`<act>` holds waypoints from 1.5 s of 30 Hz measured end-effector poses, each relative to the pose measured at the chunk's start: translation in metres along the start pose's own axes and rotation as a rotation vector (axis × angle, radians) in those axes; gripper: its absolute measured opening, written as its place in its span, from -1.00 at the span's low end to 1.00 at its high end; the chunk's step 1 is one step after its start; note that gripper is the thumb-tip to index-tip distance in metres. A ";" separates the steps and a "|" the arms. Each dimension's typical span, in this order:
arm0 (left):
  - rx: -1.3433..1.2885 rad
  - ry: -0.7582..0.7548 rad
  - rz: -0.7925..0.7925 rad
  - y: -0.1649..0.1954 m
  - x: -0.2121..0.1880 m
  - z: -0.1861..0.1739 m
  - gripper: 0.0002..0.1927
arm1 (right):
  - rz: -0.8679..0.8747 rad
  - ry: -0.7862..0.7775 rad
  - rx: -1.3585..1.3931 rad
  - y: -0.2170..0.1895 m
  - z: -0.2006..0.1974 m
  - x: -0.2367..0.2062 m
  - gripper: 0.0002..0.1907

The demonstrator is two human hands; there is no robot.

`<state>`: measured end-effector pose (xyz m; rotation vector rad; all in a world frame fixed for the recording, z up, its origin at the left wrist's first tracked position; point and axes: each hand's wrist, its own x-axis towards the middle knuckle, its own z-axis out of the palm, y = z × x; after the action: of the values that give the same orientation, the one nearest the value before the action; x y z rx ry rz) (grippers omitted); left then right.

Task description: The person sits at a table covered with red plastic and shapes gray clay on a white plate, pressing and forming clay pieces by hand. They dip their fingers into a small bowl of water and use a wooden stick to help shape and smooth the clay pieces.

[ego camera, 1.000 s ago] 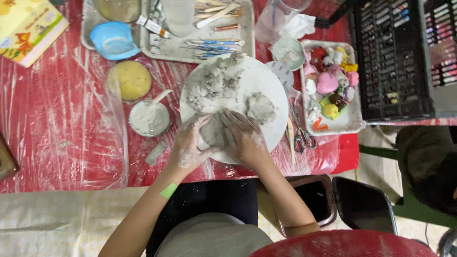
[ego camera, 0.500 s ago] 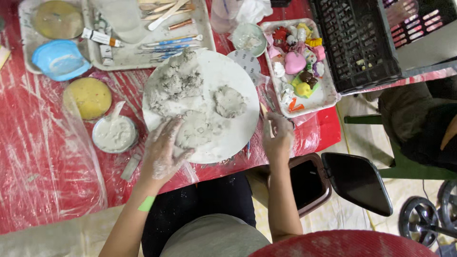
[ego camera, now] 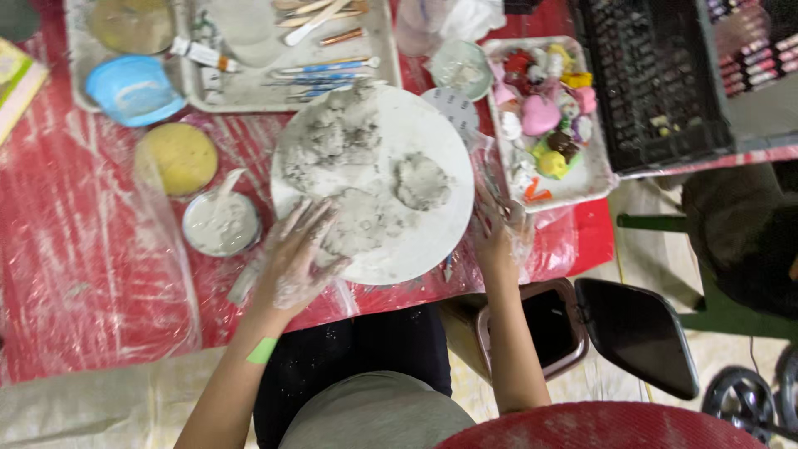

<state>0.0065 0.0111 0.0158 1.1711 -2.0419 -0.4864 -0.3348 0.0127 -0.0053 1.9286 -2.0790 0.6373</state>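
From my feed the left hand (ego camera: 301, 259) is flat, fingers spread and released, pressing on a grey clay lump (ego camera: 359, 223) at the near-left part of the round white board (ego camera: 432, 166). That lump is kind of oval, long axis running roughly left-right along the board's near edge. A smaller round clay patty (ego camera: 421, 180) sits just right of it, and a bigger rough clay heap (ego camera: 332, 133) is at the far-left of the board.

The right hand (ego camera: 497, 234) is off the board's right edge at the crinkly plastic, fingers curled, but I can't tell if it's actually gripping anything.

Around it: a small bowl of grey slip (ego camera: 220, 223) and a yellow sponge (ego camera: 176, 157) to the left, a blue bowl (ego camera: 133, 90), a tool tray (ego camera: 249, 91) behind, and a tray of colourful small figures (ego camera: 592, 170) right. All on a red table under clear plastic sheet (ego camera: 83, 274); a black crate (ego camera: 657, 75) sits far right.
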 end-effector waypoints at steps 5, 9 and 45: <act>-0.029 0.044 -0.062 0.007 0.002 0.009 -0.07 | 0.100 0.019 0.168 0.007 0.008 0.008 -0.90; -0.035 0.050 -0.161 0.010 0.011 0.014 0.06 | 0.329 -0.067 0.615 -0.006 -0.015 0.020 -0.71; -0.127 0.177 -0.186 -0.006 0.018 0.031 0.13 | -0.535 -0.735 0.121 -0.114 -0.042 0.089 -0.62</act>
<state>-0.0187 -0.0079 -0.0015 1.2848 -1.7358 -0.5728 -0.2362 -0.0507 0.0897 2.9439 -1.6991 -0.0936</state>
